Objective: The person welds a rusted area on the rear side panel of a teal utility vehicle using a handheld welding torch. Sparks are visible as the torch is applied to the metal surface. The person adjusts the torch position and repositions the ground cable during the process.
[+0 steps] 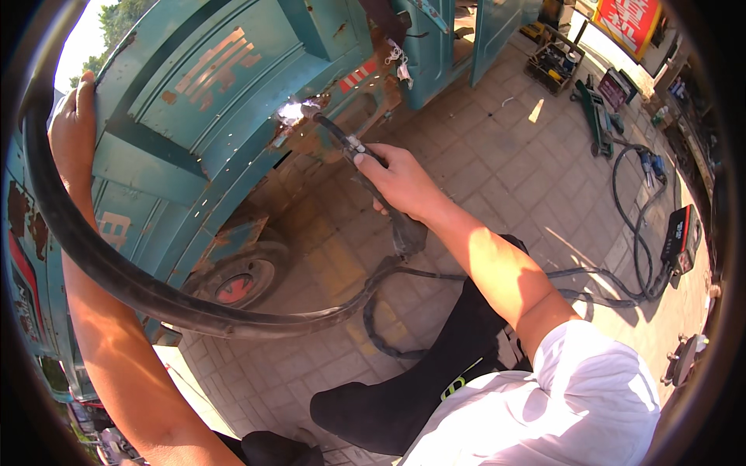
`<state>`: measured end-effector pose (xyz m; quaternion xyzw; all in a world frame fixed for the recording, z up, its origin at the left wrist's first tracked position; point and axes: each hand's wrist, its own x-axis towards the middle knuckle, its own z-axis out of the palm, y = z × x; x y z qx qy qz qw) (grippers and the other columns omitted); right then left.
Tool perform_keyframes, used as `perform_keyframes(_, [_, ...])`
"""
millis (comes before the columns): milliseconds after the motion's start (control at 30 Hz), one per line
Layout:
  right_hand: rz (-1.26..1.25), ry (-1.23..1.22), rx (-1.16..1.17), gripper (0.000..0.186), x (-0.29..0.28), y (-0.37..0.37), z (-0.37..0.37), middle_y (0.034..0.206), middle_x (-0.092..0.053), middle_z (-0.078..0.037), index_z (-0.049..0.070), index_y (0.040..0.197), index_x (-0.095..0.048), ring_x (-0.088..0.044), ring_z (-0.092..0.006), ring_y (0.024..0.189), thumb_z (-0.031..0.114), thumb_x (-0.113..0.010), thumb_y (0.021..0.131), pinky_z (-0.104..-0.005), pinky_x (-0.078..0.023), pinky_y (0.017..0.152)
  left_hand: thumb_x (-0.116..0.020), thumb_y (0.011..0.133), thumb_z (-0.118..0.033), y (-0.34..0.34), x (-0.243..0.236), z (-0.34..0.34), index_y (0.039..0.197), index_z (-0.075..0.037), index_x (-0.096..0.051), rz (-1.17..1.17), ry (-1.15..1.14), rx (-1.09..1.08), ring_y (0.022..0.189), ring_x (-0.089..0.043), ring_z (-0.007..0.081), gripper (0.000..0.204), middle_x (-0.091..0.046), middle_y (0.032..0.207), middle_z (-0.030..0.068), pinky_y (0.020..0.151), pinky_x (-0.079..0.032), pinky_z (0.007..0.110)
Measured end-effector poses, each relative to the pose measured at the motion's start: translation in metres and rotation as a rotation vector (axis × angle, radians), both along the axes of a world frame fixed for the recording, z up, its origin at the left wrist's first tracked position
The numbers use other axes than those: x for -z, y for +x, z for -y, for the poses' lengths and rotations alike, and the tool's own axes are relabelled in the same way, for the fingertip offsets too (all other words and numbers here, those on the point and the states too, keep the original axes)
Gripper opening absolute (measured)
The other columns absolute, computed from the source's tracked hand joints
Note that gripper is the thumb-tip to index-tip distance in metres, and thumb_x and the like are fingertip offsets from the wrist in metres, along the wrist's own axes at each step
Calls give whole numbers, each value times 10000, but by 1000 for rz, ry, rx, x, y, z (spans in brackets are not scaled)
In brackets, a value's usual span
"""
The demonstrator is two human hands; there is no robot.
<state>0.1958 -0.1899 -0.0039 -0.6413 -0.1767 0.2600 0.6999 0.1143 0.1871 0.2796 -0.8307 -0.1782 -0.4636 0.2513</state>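
Observation:
My right hand [398, 180] is wrapped around the handle of a welding torch [332, 130]. The torch's tip meets the rusty lower edge of a teal truck's side panel [155, 167], where a bright white arc glows and sparks fly off to the left. At the far left, my left hand [74, 128] grips the top rim of that panel, its fingertips hooked over it. A thick black cable [194, 309] runs from below the torch handle, loops across the front and climbs past my left forearm. The exact weld spot is washed out by glare.
A truck wheel [237, 283] sits under the panel. On the paving at right lie a red-and-black box-shaped machine [681, 241] with cables, a green floor jack [597, 120] and a tool crate [553, 62]. A red sign [628, 23] stands behind. Thin cable crosses by my legs.

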Motion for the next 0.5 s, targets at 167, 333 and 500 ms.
perform_keyframes(167, [-25,-11,-7,495,-2,0,-1,814,-589,-33,-26,1334,-603,-580,-121,525,367,-588,1032,-296,-477,469,-451,1052,-538,-1,0,3,1212,-76,-741,-3,-10,1,1031,-698,372,568,-736,1091,209,947,-502,406])
perform_keyframes(333, [-46,61,-6,435,5,2,-2,766,-572,-33,-29,1221,-631,-589,-133,511,360,-587,1031,-306,-473,455,-458,1055,-529,1,-1,5,1187,-61,-745,-25,-64,28,998,-702,369,565,-736,1058,213,936,-506,405])
perform_keyframes(500, [-89,45,16,439,0,-5,8,738,-557,-30,-29,1220,-639,-595,-140,509,365,-584,1034,-307,-474,451,-452,1058,-536,-1,-1,-1,1140,-56,-765,2,-40,68,969,-709,364,579,-744,1029,211,921,-517,414])
